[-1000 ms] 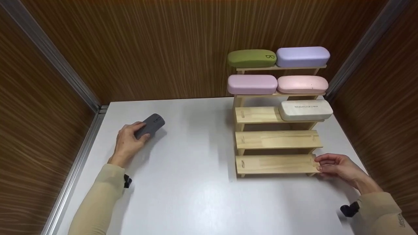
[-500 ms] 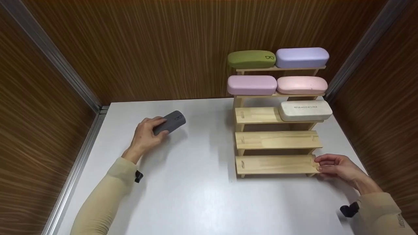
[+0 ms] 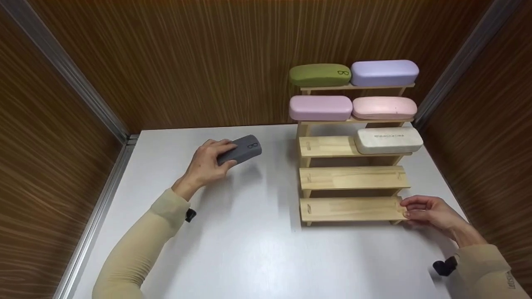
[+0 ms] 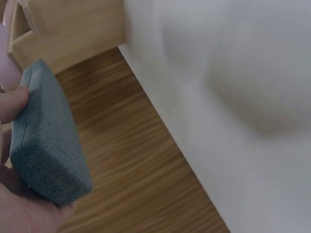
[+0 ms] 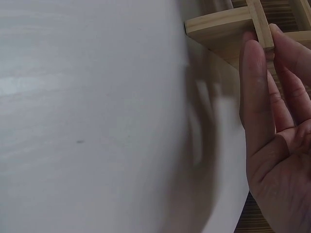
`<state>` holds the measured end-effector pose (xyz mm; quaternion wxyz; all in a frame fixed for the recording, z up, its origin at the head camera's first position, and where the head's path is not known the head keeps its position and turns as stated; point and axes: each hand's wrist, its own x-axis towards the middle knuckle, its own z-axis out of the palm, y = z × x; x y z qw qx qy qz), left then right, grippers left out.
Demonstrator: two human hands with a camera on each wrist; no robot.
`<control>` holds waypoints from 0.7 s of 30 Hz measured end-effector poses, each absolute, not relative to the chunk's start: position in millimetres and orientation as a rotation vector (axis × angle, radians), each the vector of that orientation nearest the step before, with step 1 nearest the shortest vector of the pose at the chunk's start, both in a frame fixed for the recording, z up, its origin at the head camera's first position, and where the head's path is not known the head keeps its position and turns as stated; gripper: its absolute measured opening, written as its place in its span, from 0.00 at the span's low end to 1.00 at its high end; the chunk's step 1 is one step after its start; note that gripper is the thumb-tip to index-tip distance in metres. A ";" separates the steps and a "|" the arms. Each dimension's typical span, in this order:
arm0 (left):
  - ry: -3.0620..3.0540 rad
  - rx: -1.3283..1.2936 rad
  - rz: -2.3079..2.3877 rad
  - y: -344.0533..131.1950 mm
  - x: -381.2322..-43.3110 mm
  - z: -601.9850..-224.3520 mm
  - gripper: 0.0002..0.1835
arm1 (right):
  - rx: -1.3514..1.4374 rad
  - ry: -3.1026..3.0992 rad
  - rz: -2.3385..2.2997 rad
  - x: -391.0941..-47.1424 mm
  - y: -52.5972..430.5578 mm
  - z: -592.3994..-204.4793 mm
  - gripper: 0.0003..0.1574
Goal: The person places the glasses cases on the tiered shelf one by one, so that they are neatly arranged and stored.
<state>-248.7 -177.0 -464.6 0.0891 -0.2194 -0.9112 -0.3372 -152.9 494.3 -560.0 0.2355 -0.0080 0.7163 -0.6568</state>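
My left hand point(image 3: 208, 164) grips a grey glasses case point(image 3: 245, 148) by its near end, thumb on one side and fingers on the other. A small glasses drawing marks its far end, and its shadow falls on the table below. In the left wrist view the case point(image 4: 48, 141) shows a woven, blue-grey cloth surface. At the right, my right hand point(image 3: 436, 214) pinches the right end of the lowest shelf of a stepped wooden rack point(image 3: 353, 209). The right wrist view has the thumb and fingers on either side of the shelf's edge point(image 5: 261, 24).
On the rack's top step sit a green case point(image 3: 320, 74) and a lavender case point(image 3: 385, 72). Below them are a mauve case point(image 3: 321, 108) and a pink case point(image 3: 385, 107). A white case point(image 3: 389, 140) occupies the third step's right half. Wood-grain panels point(image 3: 208, 62) enclose the white table point(image 3: 249, 249).
My left hand has carried the grey glasses case rightward and slightly farther back, toward the rack. The right hand has stayed at the lowest shelf's end.
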 end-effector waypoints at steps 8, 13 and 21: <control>-2.671 -0.820 -0.956 -144.3 -250.8 -445.4 0.25 | -0.035 1.957 -1.808 -153.7 495.8 -561.5 0.25; -2.616 -0.929 -0.928 -121.2 -254.2 -436.9 0.25 | -0.070 1.925 -1.841 -153.5 497.5 -562.3 0.26; -2.603 -1.031 -0.873 -79.6 -259.0 -430.8 0.24 | -0.050 1.938 -1.834 -152.9 495.4 -560.8 0.25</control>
